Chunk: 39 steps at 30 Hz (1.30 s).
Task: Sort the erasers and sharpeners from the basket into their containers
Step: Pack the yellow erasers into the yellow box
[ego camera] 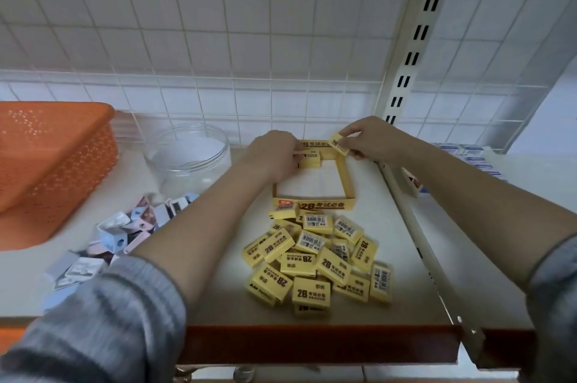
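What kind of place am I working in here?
Probably a stationery shop's display shelf: a wire grid back panel, a slotted shelving upright, and a branded display box being filled with barcoded erasers.

At twelve o'clock you face a white wire grid panel (218, 23). At two o'clock, a slotted upright post (418, 36); at three o'clock, blue-and-white boxes (468, 153) on the neighbouring shelf.
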Each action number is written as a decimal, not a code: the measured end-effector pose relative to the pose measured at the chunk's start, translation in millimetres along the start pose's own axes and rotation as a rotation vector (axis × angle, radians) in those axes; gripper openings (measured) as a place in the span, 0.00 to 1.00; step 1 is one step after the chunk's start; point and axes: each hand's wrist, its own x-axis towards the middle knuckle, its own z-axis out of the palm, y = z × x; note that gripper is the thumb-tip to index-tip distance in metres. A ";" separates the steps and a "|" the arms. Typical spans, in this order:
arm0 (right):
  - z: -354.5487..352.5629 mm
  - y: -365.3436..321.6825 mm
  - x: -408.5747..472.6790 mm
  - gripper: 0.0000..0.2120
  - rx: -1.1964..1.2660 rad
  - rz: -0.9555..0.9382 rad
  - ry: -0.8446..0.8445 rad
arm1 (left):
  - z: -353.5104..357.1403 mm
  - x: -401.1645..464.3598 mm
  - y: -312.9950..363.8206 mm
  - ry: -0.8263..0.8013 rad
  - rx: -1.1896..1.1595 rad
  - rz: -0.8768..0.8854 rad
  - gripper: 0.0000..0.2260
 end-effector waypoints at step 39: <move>38.3 24.5 17.8 0.11 -0.380 -0.169 0.137 | 3.0 24.3 -13.1 -0.020 0.051 -0.010 0.15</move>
